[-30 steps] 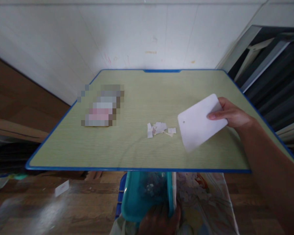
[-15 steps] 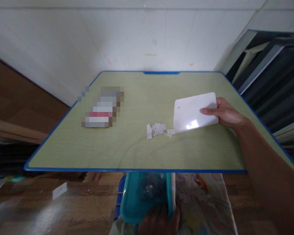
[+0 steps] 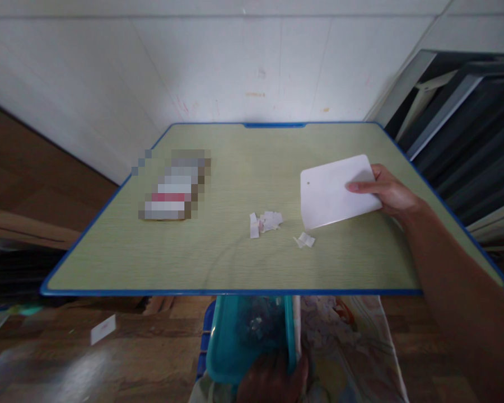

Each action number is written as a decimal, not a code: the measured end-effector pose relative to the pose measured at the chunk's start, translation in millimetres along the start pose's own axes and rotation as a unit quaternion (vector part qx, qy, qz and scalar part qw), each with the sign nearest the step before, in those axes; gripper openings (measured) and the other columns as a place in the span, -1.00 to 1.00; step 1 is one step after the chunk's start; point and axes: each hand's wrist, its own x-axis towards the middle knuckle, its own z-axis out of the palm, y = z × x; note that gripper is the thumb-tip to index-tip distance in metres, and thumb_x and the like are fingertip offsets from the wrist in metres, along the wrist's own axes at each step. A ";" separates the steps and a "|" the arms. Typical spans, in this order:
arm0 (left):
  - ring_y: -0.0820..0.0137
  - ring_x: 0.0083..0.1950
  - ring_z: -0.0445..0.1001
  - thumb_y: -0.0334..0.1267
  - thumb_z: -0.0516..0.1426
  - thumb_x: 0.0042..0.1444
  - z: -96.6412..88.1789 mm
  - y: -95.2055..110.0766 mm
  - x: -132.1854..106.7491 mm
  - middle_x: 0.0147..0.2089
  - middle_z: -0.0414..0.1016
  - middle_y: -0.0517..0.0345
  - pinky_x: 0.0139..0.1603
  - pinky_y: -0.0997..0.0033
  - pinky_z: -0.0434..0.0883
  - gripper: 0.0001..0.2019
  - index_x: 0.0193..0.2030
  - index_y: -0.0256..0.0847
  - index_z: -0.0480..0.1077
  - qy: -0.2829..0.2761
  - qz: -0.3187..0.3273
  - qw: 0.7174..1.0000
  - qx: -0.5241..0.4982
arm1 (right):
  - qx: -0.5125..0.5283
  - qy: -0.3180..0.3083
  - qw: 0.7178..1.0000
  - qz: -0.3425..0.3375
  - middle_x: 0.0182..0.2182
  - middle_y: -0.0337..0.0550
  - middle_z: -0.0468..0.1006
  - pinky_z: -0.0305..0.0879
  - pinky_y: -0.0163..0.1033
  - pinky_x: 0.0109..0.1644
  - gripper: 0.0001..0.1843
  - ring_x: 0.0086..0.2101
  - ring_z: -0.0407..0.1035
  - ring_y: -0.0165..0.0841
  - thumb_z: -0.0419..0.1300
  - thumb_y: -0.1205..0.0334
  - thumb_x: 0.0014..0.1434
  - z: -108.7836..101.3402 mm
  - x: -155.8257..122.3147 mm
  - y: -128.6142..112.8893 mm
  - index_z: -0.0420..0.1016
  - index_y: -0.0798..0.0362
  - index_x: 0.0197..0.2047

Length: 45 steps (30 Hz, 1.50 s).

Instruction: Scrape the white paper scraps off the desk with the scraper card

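White plastic scraper [image 3: 336, 192], pinched in the right hand [image 3: 392, 193], sits just right of 2 paper-scrap clusters [image 3: 265, 222] on the green table [image 3: 235, 263]; the left hand [image 3: 273, 380] clasps a teal basin [image 3: 243, 341] below its near edge, and a low, flat blade should catch both.

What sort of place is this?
Probably a plain room in a home, though I cannot be sure: a small green table with blue edging stands against a white wall, on a wooden floor. The right hand holds a white card by paper scraps; the left hand grips a teal tray.
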 end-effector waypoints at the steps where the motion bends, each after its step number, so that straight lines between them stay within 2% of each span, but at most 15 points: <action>1: 0.39 -0.65 0.25 -0.24 0.06 -0.07 -0.1 -0.2 0.2 -0.63 0.26 0.26 -0.70 0.45 0.23 -0.79 -0.24 -0.01 0.34 0.004 -0.001 1.000 0.000 | -0.001 -0.005 1.000 0.001 -0.51 -0.27 0.51 0.24 -0.36 -0.55 -0.79 -0.57 0.34 -0.45 0.29 0.21 -0.23 -0.2 0.0 -0.3 0.47 0.00 -0.41; 5: 0.41 -0.63 0.26 -0.22 0.06 -0.04 -2.4 -0.8 2.3 -0.62 0.27 0.27 -0.68 0.46 0.22 -0.79 -0.21 0.00 0.33 -0.020 -0.003 1.000 -0.004 | -0.026 -0.039 0.999 0.016 -0.50 -0.26 0.51 0.23 -0.36 -0.54 -0.82 -0.57 0.34 -0.45 0.29 0.22 -0.22 -0.8 -0.4 -1.6 0.48 -0.01 -0.43; 8: 0.42 -0.62 0.27 -0.23 0.09 -0.07 -4.1 -0.8 3.7 -0.60 0.29 0.28 -0.66 0.47 0.23 -0.78 -0.21 0.01 0.33 -0.034 -0.011 0.999 -0.012 | -0.027 -0.014 0.999 0.012 -0.52 -0.27 0.50 0.21 -0.36 -0.54 -0.83 -0.58 0.32 -0.46 0.29 0.23 -0.22 -0.5 -0.6 -2.7 0.48 0.00 -0.45; 12: 0.40 -0.65 0.26 -0.20 0.05 -0.04 -2.9 0.0 3.2 -0.63 0.28 0.25 -0.69 0.45 0.22 -0.82 -0.25 -0.01 0.36 0.005 -0.009 1.000 -0.014 | -0.013 0.032 0.999 0.009 -0.53 -0.28 0.49 0.19 -0.37 -0.54 -0.85 -0.59 0.30 -0.47 0.28 0.24 -0.21 0.8 -0.6 -2.8 0.47 0.03 -0.46; 15: 0.39 -0.61 0.29 -0.20 0.06 -0.05 -2.4 0.5 2.1 -0.59 0.32 0.23 -0.66 0.46 0.24 -0.78 -0.21 -0.01 0.35 -0.015 -0.009 1.000 -0.015 | 0.004 0.043 0.999 0.001 -0.54 -0.29 0.49 0.17 -0.39 -0.55 -0.84 -0.59 0.30 -0.50 0.28 0.28 -0.20 1.6 -0.7 -2.1 0.47 0.08 -0.45; 18: 0.40 -0.60 0.29 -0.16 0.07 -0.04 -4.3 0.5 2.0 -0.58 0.31 0.24 -0.64 0.45 0.24 -0.79 -0.20 0.01 0.35 -0.037 -0.015 0.999 -0.015 | 0.027 0.045 0.999 -0.013 -0.54 -0.31 0.49 0.17 -0.41 -0.56 -0.84 -0.60 0.30 -0.52 0.29 0.30 -0.21 2.3 -1.8 -2.0 0.48 0.11 -0.44; 22: 0.43 -0.61 0.26 -0.06 -0.04 0.05 -6.1 -0.3 2.2 -0.59 0.29 0.23 -0.65 0.46 0.21 -0.74 -0.16 -0.01 0.33 -0.039 -0.013 0.999 -0.017 | 0.035 0.049 0.998 -0.018 -0.55 -0.31 0.49 0.18 -0.43 -0.56 -0.84 -0.61 0.31 -0.52 0.29 0.30 -0.20 2.6 -3.3 -2.5 0.49 0.11 -0.44; 27: 0.43 -0.58 0.29 -0.15 0.09 -0.06 -2.3 -0.6 -0.1 -0.57 0.30 0.29 -0.62 0.47 0.24 -0.75 -0.17 0.04 0.31 -0.050 -0.010 0.999 -0.017 | 0.001 0.035 0.999 -0.001 -0.56 -0.31 0.50 0.17 -0.44 -0.58 -0.85 -0.62 0.31 -0.52 0.30 0.30 -0.22 -0.1 -2.0 -0.2 0.49 0.10 -0.46; 30: 0.41 -0.60 0.28 -0.18 0.11 -0.09 -1.0 0.7 -0.6 -0.58 0.30 0.27 -0.64 0.47 0.23 -0.75 -0.20 0.01 0.32 -0.033 -0.007 0.999 -0.016 | -0.015 -0.004 1.000 0.013 -0.54 -0.31 0.51 0.20 -0.43 -0.55 -0.84 -0.61 0.33 -0.50 0.29 0.30 -0.22 -3.3 -2.9 -1.8 0.50 0.10 -0.45; 34: 0.39 -0.59 0.29 -0.22 0.07 -0.06 -1.9 2.4 -0.8 -0.58 0.31 0.25 -0.62 0.46 0.23 -0.80 -0.22 0.00 0.33 -0.028 -0.016 0.999 -0.021 | -0.032 -0.099 0.993 0.052 -0.53 -0.28 0.53 0.22 -0.45 -0.55 -0.85 -0.59 0.35 -0.48 0.27 0.32 -0.18 -7.3 -8.1 -8.7 0.50 0.11 -0.43; 38: 0.41 -0.58 0.29 -0.19 0.07 -0.03 -2.0 2.1 -1.9 -0.56 0.32 0.27 -0.61 0.48 0.23 -0.78 -0.18 0.04 0.32 -0.062 -0.026 0.998 -0.021 | -0.062 -0.194 0.976 0.075 -0.52 -0.22 0.54 0.25 -0.43 -0.54 -0.84 -0.57 0.37 -0.44 0.27 0.30 -0.19 -10.6 -11.0 -10.9 0.51 0.16 -0.45; 40: 0.42 -0.58 0.30 -0.19 0.10 -0.07 -1.5 1.4 -2.1 -0.56 0.32 0.29 -0.60 0.48 0.26 -0.74 -0.16 0.04 0.32 -0.061 -0.019 0.998 -0.016 | -0.079 -0.242 0.964 0.077 -0.53 -0.21 0.54 0.25 -0.43 -0.54 -0.84 -0.57 0.37 -0.44 0.27 0.30 -0.19 -12.0 -11.1 -10.0 0.51 0.17 -0.45; 45: 0.38 -0.60 0.30 -0.15 0.12 -0.11 -0.1 0.5 -1.0 -0.59 0.31 0.25 -0.64 0.45 0.28 -0.73 -0.19 0.01 0.34 -0.030 -0.008 0.999 -0.006 | -0.098 -0.283 0.951 0.078 -0.54 -0.23 0.53 0.24 -0.46 -0.53 -0.85 -0.57 0.37 -0.46 0.26 0.30 -0.18 -12.3 -12.5 -9.5 0.52 0.16 -0.45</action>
